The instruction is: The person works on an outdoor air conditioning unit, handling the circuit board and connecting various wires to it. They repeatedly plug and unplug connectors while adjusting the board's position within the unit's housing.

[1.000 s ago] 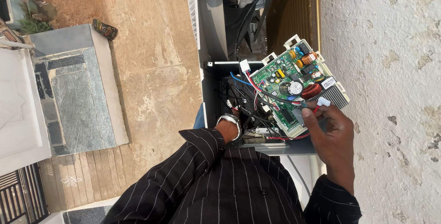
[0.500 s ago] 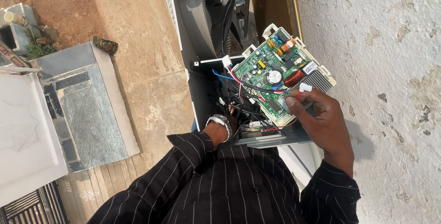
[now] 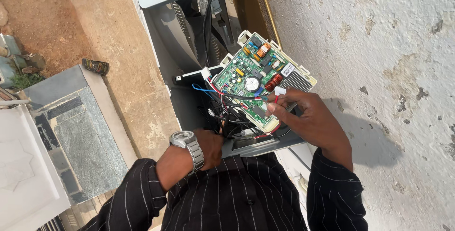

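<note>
Two hands work at the opened outdoor unit: the right hand has its fingers closed on the green circuit board at the unit's right edge, while the left hand reaches into the wires, its fingers hidden.

Black pinstriped sleeves, silver wristwatch
</note>
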